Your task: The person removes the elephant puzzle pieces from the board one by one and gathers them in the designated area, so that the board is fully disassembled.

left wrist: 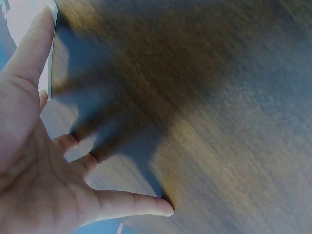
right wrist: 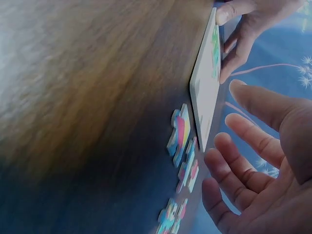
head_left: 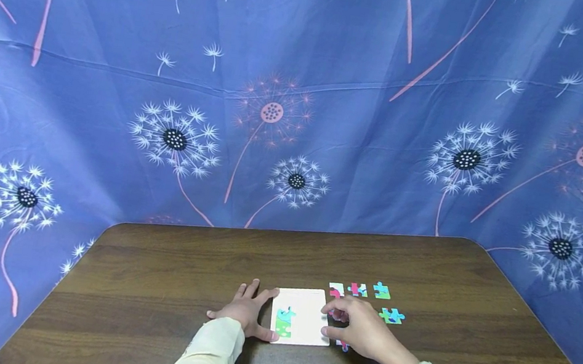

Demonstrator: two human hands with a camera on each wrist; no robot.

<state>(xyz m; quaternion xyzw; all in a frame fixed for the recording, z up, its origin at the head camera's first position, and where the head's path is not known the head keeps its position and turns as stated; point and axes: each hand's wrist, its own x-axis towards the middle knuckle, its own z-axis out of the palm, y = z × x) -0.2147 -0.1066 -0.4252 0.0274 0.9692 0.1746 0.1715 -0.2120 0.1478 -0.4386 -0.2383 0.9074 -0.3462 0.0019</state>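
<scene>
A white puzzle board (head_left: 309,315) lies flat on the table, with joined green and blue pieces (head_left: 283,328) in its lower left part. My left hand (head_left: 241,312) spreads its fingers at the board's left side; the thumb rests on the near left corner and the index finger touches the far left one. Over the board's right edge hovers my right hand (head_left: 360,327), its fingers loosely bent. The right wrist view shows nothing between those fingers (right wrist: 243,168). Beneath and beside this hand lie loose jigsaw pieces, one with a pink and yellow stripe (right wrist: 181,132); the hand partly hides some in the head view.
Beyond the right hand are more loose pieces: a blue and green one (head_left: 381,290), a red and white one (head_left: 358,289) and another blue-green one (head_left: 392,316). The brown wooden table (head_left: 173,265) ends at a blue dandelion-print curtain (head_left: 334,119).
</scene>
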